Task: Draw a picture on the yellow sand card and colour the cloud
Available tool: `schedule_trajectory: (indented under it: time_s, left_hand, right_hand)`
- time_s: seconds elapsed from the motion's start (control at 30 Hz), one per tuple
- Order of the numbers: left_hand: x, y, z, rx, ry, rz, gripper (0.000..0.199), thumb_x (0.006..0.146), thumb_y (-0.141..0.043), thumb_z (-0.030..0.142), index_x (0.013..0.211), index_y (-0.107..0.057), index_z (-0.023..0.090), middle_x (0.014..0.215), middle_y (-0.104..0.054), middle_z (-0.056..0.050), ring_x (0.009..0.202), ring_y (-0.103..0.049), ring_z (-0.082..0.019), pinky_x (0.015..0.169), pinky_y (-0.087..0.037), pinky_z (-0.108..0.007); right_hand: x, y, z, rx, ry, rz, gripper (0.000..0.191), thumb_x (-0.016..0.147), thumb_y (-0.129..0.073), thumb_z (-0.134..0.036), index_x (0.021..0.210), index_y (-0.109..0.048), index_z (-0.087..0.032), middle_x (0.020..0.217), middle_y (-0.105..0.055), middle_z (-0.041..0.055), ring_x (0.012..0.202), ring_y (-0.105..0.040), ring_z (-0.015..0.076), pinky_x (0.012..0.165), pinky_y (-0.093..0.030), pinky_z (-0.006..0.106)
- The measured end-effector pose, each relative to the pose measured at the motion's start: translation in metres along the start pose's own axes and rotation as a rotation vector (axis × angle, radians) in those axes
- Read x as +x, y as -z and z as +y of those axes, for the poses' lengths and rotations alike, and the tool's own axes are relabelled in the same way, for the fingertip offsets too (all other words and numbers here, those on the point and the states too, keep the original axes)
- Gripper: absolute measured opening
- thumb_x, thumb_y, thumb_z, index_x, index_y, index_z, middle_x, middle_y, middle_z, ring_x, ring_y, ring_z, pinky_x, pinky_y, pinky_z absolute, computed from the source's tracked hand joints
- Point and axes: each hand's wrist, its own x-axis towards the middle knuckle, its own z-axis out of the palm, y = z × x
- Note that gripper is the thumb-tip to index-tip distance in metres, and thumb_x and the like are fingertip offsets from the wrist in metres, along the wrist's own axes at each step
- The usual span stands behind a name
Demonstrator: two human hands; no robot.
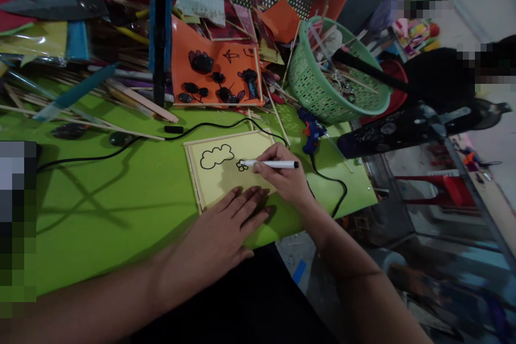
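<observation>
On the green tabletop lies a pale yellow card with thin wooden sticks along its edges. A black cloud outline is drawn on its upper left, and a small flower-like shape near its middle. My right hand grips a white marker, its tip at the small shape and its black end pointing right. My left hand lies flat with fingers stretched over the card's lower edge. A black marker cap rests on the table above the card.
Behind the card stands an orange card with dark stones and drawings. A green basket of tools sits at the back right. Nearby are a blue glue gun, its black cord, loose sticks and a blue-handled tool.
</observation>
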Motion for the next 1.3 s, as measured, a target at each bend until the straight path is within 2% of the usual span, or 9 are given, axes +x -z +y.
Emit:
schedule_trajectory:
  time_s: [0.37, 0.57, 0.67, 0.77, 0.9, 0.97, 1.03, 1.17, 1.3]
  left_hand:
    - [0.0, 0.001, 0.0, 0.012, -0.004, 0.0, 0.077, 0.095, -0.066, 0.052, 0.16, -0.04, 0.019, 0.171, -0.037, -0.016, 0.156, -0.037, -0.034, 0.128, -0.026, -0.05]
    - [-0.001, 0.003, 0.001, 0.05, -0.019, 0.031, 0.078, 0.094, -0.066, 0.054, 0.16, -0.04, 0.02, 0.17, -0.039, -0.015, 0.155, -0.039, -0.034, 0.127, -0.026, -0.048]
    - [0.001, 0.012, -0.002, 0.092, -0.047, 0.078, 0.071, 0.1, -0.056, 0.056, 0.159, -0.041, 0.019, 0.167, -0.045, -0.014, 0.153, -0.042, -0.031, 0.127, -0.025, -0.048]
    - [0.004, 0.036, -0.015, 0.131, -0.055, 0.148, 0.053, 0.108, -0.041, 0.047, 0.155, -0.048, 0.022, 0.158, -0.057, -0.01, 0.145, -0.051, -0.026, 0.126, -0.025, -0.049]
    - [0.003, 0.076, -0.053, 0.205, 0.267, 0.252, 0.041, 0.109, -0.042, 0.036, 0.141, -0.061, 0.019, 0.13, -0.073, -0.01, 0.117, -0.064, -0.028, 0.104, -0.046, -0.047]
    - [0.0, 0.088, -0.071, 0.256, 0.422, 0.282, 0.042, 0.108, -0.042, 0.039, 0.137, -0.063, 0.017, 0.123, -0.073, -0.012, 0.113, -0.064, -0.032, 0.098, -0.047, -0.049]
    - [-0.003, 0.093, -0.083, 0.279, 0.513, 0.288, 0.042, 0.108, -0.04, 0.04, 0.13, -0.067, 0.017, 0.119, -0.072, -0.013, 0.115, -0.062, -0.033, 0.1, -0.045, -0.05]
    - [-0.004, 0.089, -0.095, 0.274, 0.514, 0.182, 0.033, 0.105, -0.047, 0.035, 0.117, -0.072, 0.017, 0.117, -0.072, -0.013, 0.113, -0.062, -0.034, 0.097, -0.046, -0.05]
    - [-0.003, 0.084, -0.101, 0.288, 0.539, 0.159, 0.029, 0.102, -0.052, 0.034, 0.109, -0.074, 0.016, 0.11, -0.072, -0.013, 0.11, -0.062, -0.035, 0.093, -0.047, -0.05]
  right_hand:
    - [0.0, 0.0, 0.002, 0.034, -0.009, 0.021, 0.016, 0.09, -0.073, -0.034, 0.088, -0.062, -0.023, 0.08, -0.068, -0.0001, 0.074, -0.064, 0.0156, 0.068, -0.048, 0.03]
    - [0.0, 0.002, 0.002, 0.151, 0.042, 0.09, 0.013, 0.091, -0.072, -0.029, 0.087, -0.061, -0.023, 0.075, -0.067, -0.0024, 0.064, -0.057, 0.0125, 0.059, -0.042, 0.027]
    - [-0.002, 0.005, 0.005, 0.237, 0.059, 0.199, 0.013, 0.091, -0.074, -0.03, 0.09, -0.062, -0.024, 0.074, -0.066, -0.0035, 0.063, -0.055, 0.0119, 0.056, -0.04, 0.026]
    - [-0.006, 0.008, 0.008, 0.262, 0.082, 0.283, 0.013, 0.091, -0.075, -0.033, 0.093, -0.065, -0.025, 0.077, -0.064, -0.0036, 0.068, -0.058, 0.0127, 0.062, -0.043, 0.026]
    - [-0.01, 0.012, 0.01, 0.321, 0.106, 0.323, 0.014, 0.091, -0.077, -0.035, 0.094, -0.067, -0.026, 0.076, -0.062, -0.0038, 0.069, -0.058, 0.0127, 0.063, -0.043, 0.027]
    - [-0.013, 0.014, 0.009, 0.338, 0.094, 0.348, 0.015, 0.09, -0.078, -0.035, 0.094, -0.067, -0.026, 0.076, -0.062, -0.0035, 0.068, -0.058, 0.0128, 0.062, -0.043, 0.026]
    - [-0.015, 0.016, 0.007, 0.363, 0.09, 0.371, 0.015, 0.089, -0.078, -0.034, 0.094, -0.068, -0.026, 0.075, -0.062, -0.0035, 0.067, -0.057, 0.0125, 0.06, -0.041, 0.026]
    - [-0.018, 0.019, 0.002, 0.454, 0.1, 0.374, 0.013, 0.088, -0.079, -0.032, 0.092, -0.068, -0.025, 0.073, -0.062, -0.0035, 0.064, -0.053, 0.0109, 0.058, -0.038, 0.023]
    - [-0.02, 0.021, 0.0, 0.526, 0.093, 0.351, 0.012, 0.087, -0.081, -0.031, 0.091, -0.071, -0.025, 0.072, -0.064, -0.0027, 0.063, -0.054, 0.0104, 0.056, -0.036, 0.022]
